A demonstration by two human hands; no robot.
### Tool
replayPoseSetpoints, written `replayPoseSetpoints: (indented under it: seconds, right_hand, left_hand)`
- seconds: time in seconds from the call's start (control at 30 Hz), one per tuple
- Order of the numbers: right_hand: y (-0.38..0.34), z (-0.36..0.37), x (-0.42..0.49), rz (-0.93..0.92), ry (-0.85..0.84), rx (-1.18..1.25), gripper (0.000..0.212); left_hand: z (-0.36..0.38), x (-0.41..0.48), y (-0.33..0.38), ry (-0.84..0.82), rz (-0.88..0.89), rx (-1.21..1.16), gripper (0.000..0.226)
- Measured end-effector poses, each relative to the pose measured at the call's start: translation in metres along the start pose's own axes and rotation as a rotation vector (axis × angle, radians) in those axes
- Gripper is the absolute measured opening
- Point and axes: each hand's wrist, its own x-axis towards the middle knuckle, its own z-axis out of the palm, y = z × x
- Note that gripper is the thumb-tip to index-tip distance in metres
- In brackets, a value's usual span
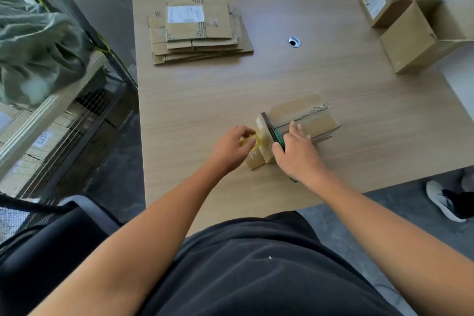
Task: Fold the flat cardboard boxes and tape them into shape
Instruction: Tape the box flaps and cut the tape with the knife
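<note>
A small folded cardboard box [305, 118] lies on the wooden table [333, 79] near its front edge. My right hand [297, 151] grips a green-handled cutter [278, 137] whose dark blade lies across the box's left end. My left hand [230, 149] pinches a strip of yellowish clear tape [257, 142] at the box's left side. A stack of flat cardboard boxes [197, 29] with a white label on top sits at the far left of the table.
Two assembled boxes with open flaps [407, 33] stand at the table's far right corner. A round cable hole [294, 42] is in the tabletop. A wire rack with green fabric [38, 41] stands left. A black chair [51, 238] is near me; a person's shoe [443, 200] at right.
</note>
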Motion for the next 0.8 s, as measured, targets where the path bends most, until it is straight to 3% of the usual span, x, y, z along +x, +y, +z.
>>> replayPoseSetpoints:
  seconds: [0.1,0.2,0.37,0.63,0.73,0.8]
  right_hand:
    - [-0.004,-0.007,0.002,0.006,-0.090,-0.066,0.056]
    - [-0.007,-0.017,0.006,0.014,-0.128,-0.033,0.051]
    - [-0.016,-0.018,0.009,0.026,-0.243,-0.182,0.054]
    - [-0.029,-0.007,0.010,0.118,-0.328,-0.317,0.057]
    - [-0.016,-0.016,0.004,0.006,-0.282,-0.156,0.050]
    - [0.001,-0.019,-0.003,-0.038,-0.149,0.066,0.048]
  left_hand:
    - [-0.007,-0.010,-0.004,0.004,-0.016,0.013,0.033]
    - [-0.014,-0.001,0.002,-0.049,-0.081,0.202,0.037]
    - [-0.026,0.014,0.005,-0.225,-0.267,0.187,0.021]
    - [-0.025,-0.008,0.012,-0.100,-0.063,0.328,0.013]
    - [-0.044,-0.013,0.008,-0.026,0.008,0.274,0.012]
    - [-0.063,-0.003,0.011,-0.045,0.038,0.209,0.009]
